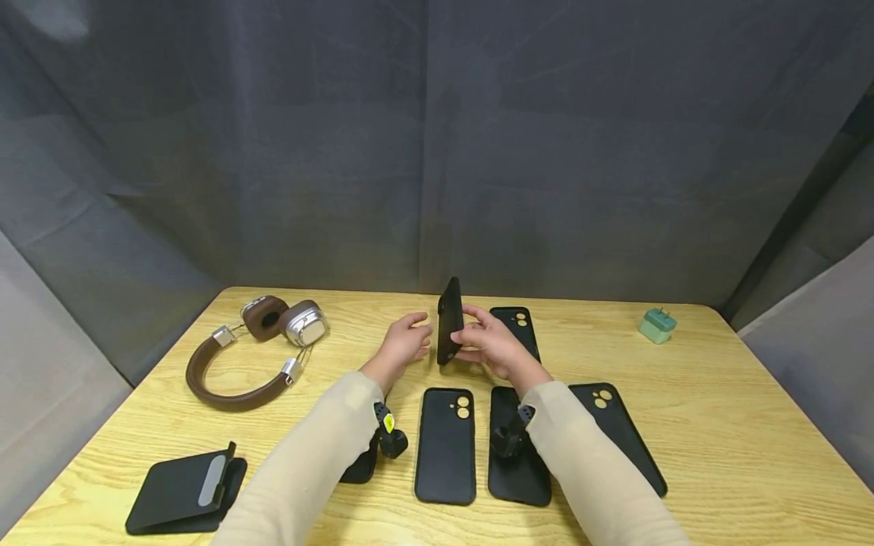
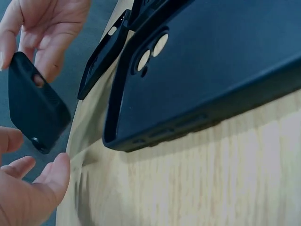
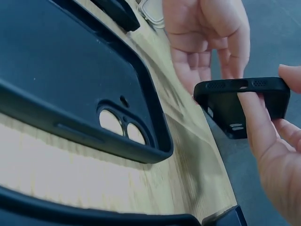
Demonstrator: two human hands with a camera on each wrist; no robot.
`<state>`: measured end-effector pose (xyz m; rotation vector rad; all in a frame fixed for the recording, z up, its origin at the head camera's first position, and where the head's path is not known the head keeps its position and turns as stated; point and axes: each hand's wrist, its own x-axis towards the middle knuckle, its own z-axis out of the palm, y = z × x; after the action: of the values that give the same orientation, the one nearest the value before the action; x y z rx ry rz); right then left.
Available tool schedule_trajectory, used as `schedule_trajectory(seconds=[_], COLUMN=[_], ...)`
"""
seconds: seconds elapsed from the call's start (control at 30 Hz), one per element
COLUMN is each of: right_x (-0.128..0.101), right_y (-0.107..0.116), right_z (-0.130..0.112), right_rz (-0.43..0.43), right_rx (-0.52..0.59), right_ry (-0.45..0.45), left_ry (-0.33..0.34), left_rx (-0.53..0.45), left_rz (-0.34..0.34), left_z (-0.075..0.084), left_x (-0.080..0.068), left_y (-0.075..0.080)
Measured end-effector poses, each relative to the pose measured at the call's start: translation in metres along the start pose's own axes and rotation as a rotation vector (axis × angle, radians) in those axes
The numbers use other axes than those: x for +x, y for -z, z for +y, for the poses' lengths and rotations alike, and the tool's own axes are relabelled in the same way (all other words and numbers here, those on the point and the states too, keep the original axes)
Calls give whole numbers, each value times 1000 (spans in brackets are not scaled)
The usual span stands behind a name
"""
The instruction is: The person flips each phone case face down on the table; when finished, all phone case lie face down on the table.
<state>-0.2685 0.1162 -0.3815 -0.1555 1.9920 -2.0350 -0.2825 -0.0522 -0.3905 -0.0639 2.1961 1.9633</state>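
Observation:
My right hand (image 1: pixel 501 345) holds a black phone case (image 1: pixel 449 322) upright on its edge above the far middle of the table. In the right wrist view, the right hand's fingers (image 3: pixel 256 122) reach into the hollow of the case (image 3: pixel 280 92), which shows small port holes along its end. Just left of the case, my left hand (image 1: pixel 403 345) has its fingers spread and loosely bent, holding nothing. The left wrist view has the left hand (image 2: pixel 33 188) with its fingertips close beside the case (image 2: pixel 37 103).
More black phone cases lie flat nearby: one (image 1: pixel 445 447) in front, others (image 1: pixel 515 481) (image 1: pixel 617 432) to its right and another (image 1: pixel 526 334) behind my right hand. My left forearm partly covers one case (image 1: pixel 358 470). Brown headphones (image 1: pixel 235 398), a black folding stand (image 1: pixel 174 493) and a green plug adapter (image 1: pixel 658 326) sit around.

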Motion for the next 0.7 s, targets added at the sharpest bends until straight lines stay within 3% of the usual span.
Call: schedule_trajectory(seconds=[0.33,0.7], right_x=[1,0], right_y=[0,0], right_z=[3,9], right_rz=[-13,10], right_rx=[85,79], right_ry=[13,10], left_ry=[87,28], left_rx=[-95,-86], left_rz=[-45,6], left_z=[-4,-6], left_x=[0,0], left_y=[0,4])
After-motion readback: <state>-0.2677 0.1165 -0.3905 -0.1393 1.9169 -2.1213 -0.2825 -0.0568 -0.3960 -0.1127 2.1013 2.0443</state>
